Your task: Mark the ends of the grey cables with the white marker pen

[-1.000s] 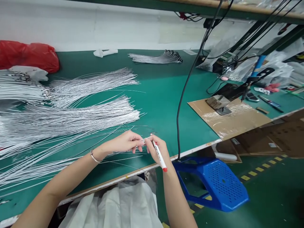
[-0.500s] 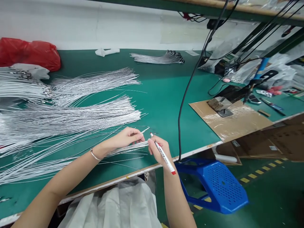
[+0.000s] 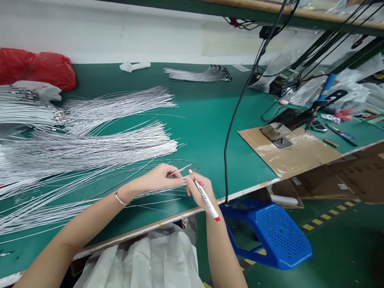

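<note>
My left hand [image 3: 160,178] pinches the ends of a few thin silver wires [image 3: 179,172] near the front edge of the green table [image 3: 207,120]. A bangle sits on that wrist. My right hand [image 3: 199,190] holds a white marker pen with a red cap [image 3: 204,196], its tip up against the wire ends my left fingers grip. Both hands meet just right of a large fan of silver wires [image 3: 90,148] spread over the table's left half.
A black cable [image 3: 232,120] hangs down to the table edge right of my hands. A cardboard sheet [image 3: 288,150] with a small tool lies further right. A blue plastic stool [image 3: 270,232] stands below. A red bag [image 3: 36,72] and another wire bundle [image 3: 198,73] lie at the back.
My hands parted slightly half a second ago, with one wire end lifted, and have now come back together. The pen tip again touches the wire ends.
</note>
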Motion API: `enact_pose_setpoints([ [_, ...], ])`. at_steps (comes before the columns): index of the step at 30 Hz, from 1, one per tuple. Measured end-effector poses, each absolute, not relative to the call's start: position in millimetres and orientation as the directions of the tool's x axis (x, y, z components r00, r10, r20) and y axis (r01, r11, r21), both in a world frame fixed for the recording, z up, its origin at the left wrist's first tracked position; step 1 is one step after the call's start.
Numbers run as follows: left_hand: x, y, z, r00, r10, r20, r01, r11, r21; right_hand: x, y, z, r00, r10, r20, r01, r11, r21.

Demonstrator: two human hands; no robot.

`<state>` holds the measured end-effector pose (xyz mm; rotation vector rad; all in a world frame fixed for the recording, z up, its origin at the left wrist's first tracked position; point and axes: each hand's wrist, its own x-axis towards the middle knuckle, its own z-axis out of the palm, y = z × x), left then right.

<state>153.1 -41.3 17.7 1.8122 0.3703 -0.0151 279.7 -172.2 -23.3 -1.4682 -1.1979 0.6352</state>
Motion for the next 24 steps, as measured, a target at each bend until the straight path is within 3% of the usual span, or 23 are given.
enact_pose_setpoints([
  [8,154.4,-42.9,12.7,0.956,0.255,-0.146,0.195,-0.177,0.965,280.5,-170.7,-25.0,0.368,0.906,0.209,0.316,0.089,-0.945],
  [13,156.7,-38.5,11.8,0.903,0.419,-0.092,0.178,-0.170,0.969,282.0,-171.6,-27.2,0.391,0.895,0.215,0.321,0.086,-0.943],
  [19,156.8,-40.4,17.5,0.954,0.214,-0.210,0.260,-0.238,0.936,280.8,-168.8,-27.0,0.395,0.894,0.211,0.334,0.074,-0.940],
  [24,158.2,-42.6,20.7,0.931,0.288,-0.224,0.288,-0.206,0.935,280.0,-173.6,-30.1,0.531,0.799,0.284,0.413,0.049,-0.910],
])
